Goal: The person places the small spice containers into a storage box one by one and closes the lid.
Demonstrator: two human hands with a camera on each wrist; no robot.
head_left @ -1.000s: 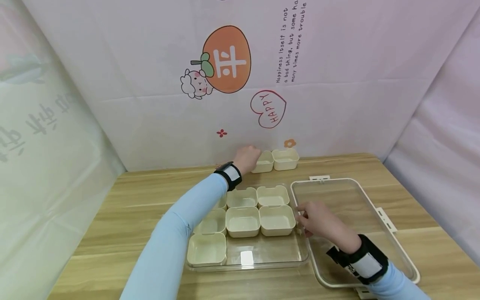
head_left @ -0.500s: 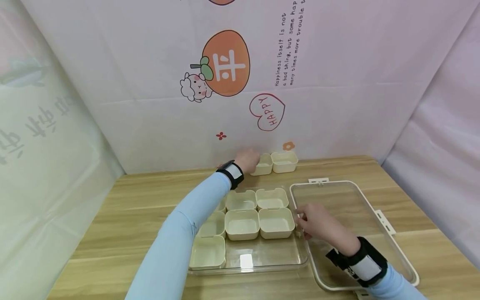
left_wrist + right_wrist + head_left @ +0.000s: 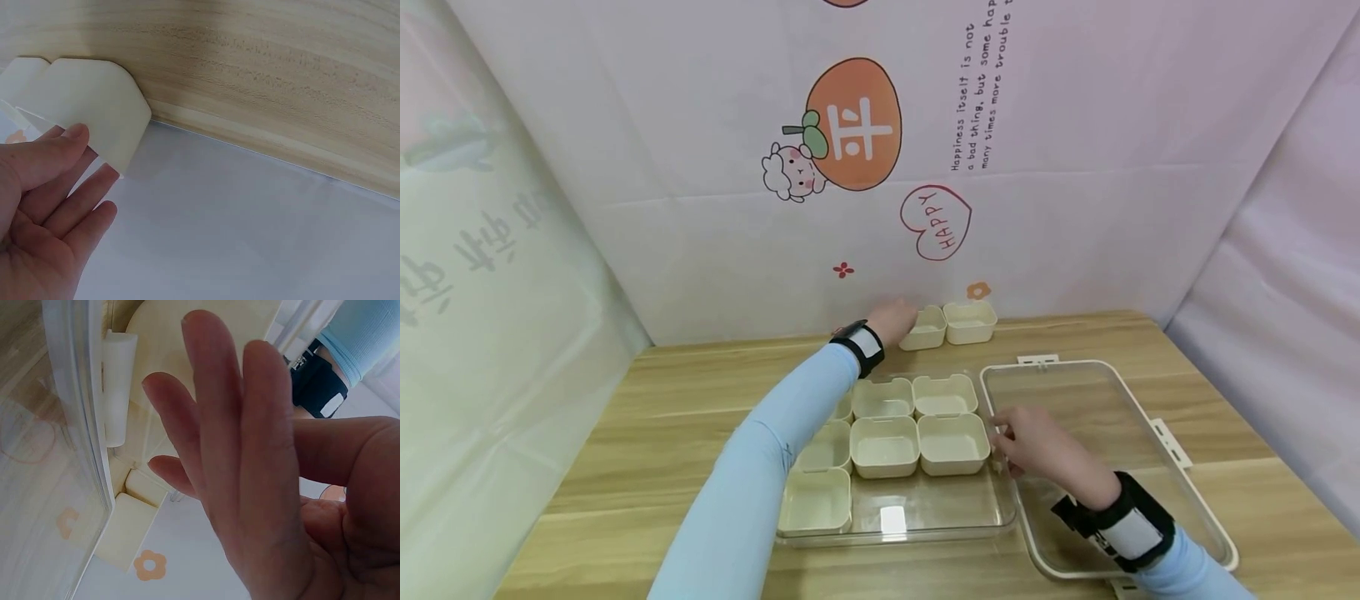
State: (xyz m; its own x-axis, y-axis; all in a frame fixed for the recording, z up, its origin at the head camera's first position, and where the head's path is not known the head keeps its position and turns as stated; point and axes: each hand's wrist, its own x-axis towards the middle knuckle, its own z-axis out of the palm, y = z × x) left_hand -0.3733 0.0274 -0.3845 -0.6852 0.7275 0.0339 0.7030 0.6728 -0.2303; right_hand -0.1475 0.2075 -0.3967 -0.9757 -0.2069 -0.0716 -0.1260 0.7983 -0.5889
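Note:
Far back against the cloth wall, my left hand [image 3: 891, 323] reaches to the left one of two small cream boxes. In the left wrist view, the thumb of my left hand [image 3: 50, 206] lies over the rim of that box [image 3: 87, 94], fingers on the rim's other side. Beside it stands the second cream box [image 3: 970, 323]. My right hand [image 3: 1033, 440] hovers at the seam between a clear tray [image 3: 925, 533] and its clear lid; in the right wrist view its fingers are loosely extended, holding nothing. Several cream boxes [image 3: 885, 448] sit in the tray, partly hidden by my left arm.
The clear lid [image 3: 1112, 467], white-rimmed with side clips, lies flat right of the tray, under my right forearm. A printed cloth [image 3: 700, 250] rises behind the wooden table [image 3: 647, 467] at its back edge. The tray's front right part shows bare bottom.
Both hands stay in nearly the same places, and the boxes do not visibly move. Only the head view shifts slightly.

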